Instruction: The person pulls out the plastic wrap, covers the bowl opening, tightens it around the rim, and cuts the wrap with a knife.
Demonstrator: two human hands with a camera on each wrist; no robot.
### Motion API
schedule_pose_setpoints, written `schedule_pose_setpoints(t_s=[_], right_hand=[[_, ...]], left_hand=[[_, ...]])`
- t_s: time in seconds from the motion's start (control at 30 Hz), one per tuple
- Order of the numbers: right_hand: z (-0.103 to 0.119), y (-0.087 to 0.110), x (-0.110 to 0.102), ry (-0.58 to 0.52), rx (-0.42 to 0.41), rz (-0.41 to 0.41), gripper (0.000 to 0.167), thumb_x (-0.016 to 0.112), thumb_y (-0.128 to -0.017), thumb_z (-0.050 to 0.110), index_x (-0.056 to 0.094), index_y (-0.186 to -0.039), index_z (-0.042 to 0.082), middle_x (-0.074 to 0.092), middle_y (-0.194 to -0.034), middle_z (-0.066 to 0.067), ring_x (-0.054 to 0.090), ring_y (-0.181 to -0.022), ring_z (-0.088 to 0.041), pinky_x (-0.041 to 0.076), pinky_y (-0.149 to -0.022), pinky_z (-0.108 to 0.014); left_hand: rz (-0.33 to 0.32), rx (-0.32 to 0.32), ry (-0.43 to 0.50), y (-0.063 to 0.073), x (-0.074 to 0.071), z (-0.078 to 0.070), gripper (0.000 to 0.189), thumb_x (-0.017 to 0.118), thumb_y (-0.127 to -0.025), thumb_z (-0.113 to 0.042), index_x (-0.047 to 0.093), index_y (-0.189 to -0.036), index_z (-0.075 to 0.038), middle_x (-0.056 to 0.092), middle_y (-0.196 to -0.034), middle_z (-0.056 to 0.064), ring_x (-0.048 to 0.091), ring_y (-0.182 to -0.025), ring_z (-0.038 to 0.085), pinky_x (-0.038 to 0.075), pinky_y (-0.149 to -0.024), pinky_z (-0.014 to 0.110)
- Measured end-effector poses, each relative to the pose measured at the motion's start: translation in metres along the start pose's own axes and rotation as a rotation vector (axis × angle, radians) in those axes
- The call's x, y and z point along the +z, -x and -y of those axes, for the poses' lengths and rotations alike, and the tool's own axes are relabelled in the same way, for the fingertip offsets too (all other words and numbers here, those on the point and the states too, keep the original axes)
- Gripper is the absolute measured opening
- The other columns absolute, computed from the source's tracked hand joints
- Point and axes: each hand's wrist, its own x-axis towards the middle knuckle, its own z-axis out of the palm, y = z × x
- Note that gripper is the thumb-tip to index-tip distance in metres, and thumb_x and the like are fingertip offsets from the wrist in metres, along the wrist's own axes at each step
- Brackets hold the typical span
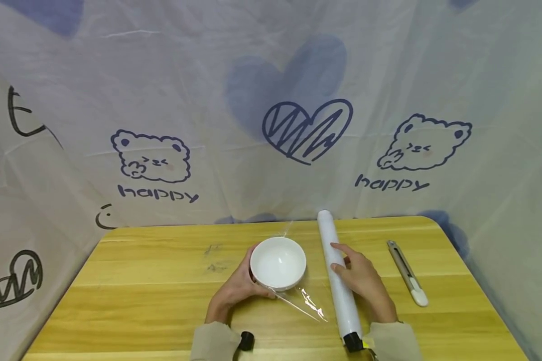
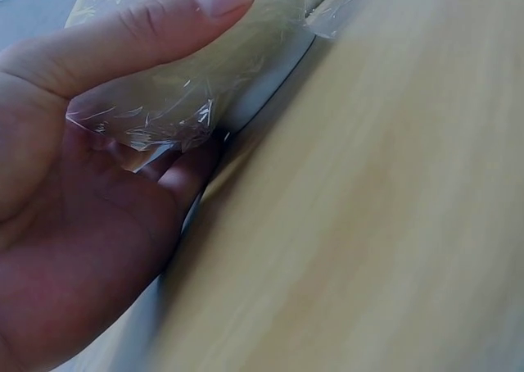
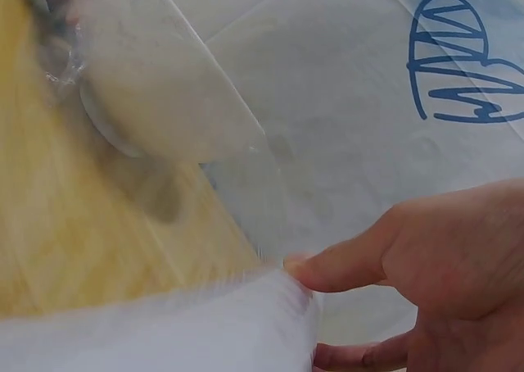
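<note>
A white bowl [image 1: 278, 263] stands upright on the table, and my left hand [image 1: 240, 287] grips its left side with the thumb at the near side. Clear plastic film [image 1: 313, 303] spreads from under the bowl towards the roll. Crinkled film [image 2: 155, 122] also covers the bowl's side by my thumb in the left wrist view. To the right lies a long white roll of cling film [image 1: 342, 296], pointing away from me. My right hand [image 1: 365, 278] holds this roll from its right side. The right wrist view shows the thumb against the roll [image 3: 147, 339], which is blurred.
A utility knife [image 1: 407, 273] with a grey and white handle lies right of my right hand. The wooden table [image 1: 144, 301] ends at a hanging cloth [image 1: 235, 190] printed with hearts and bears. Small black devices [image 1: 247, 341] sit at both wrists.
</note>
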Motion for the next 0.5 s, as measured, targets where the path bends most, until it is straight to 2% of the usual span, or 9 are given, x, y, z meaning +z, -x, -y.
schedule_pose_setpoints(t_s=[0.17,0.5], right_hand=[[-0.0016,-0.0002,0.0007,-0.022,-0.019,0.016,0.052,0.064,-0.101,0.012,0.049,-0.151,0.011,0.060,-0.114,-0.022,0.061,-0.090,-0.032,0.057,-0.073,-0.048],[-0.0047,0.0001,-0.0017,0.009,-0.052,0.058,0.051,0.061,-0.104,0.016,0.045,-0.153,0.011,0.059,-0.117,-0.019,0.059,-0.096,-0.031,0.056,-0.081,-0.052]], left_hand=[[0.018,-0.005,0.024,0.0002,-0.0013,-0.0023,0.126,0.093,-0.059,0.014,0.021,-0.160,-0.010,0.033,-0.157,0.018,0.041,-0.136,0.036,0.042,-0.109,0.030],[0.036,-0.016,0.021,0.0013,-0.0022,-0.0077,0.127,0.095,-0.061,0.010,0.020,-0.161,-0.009,0.031,-0.159,0.020,0.039,-0.139,0.040,0.041,-0.109,0.029]])
